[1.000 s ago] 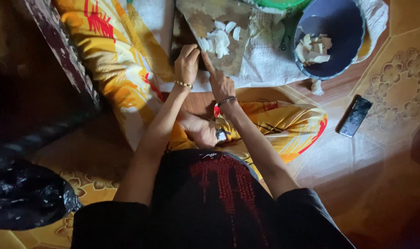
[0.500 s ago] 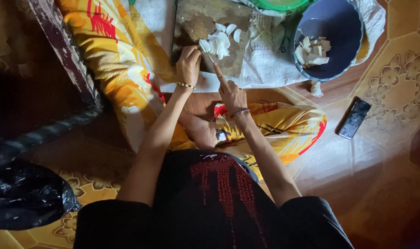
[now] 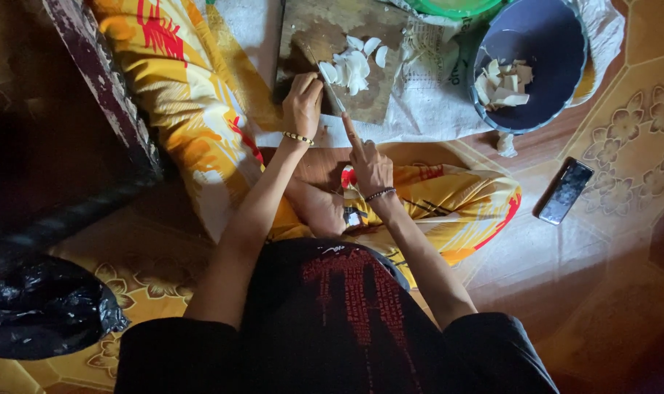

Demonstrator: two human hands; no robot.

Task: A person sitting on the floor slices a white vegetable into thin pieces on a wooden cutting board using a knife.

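Head view: patterned tile floor (image 3: 631, 146), dim room.

Black top with red print, yellow patterned trousers, seemingly beaded bracelets on both hands (image 3: 303, 102)

Head camera, steeply downward, close overhead.

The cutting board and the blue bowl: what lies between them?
In the head view, a printed whitish sack spread on the floor lies between the wooden cutting board and the blue bowl; both seem to rest on it.
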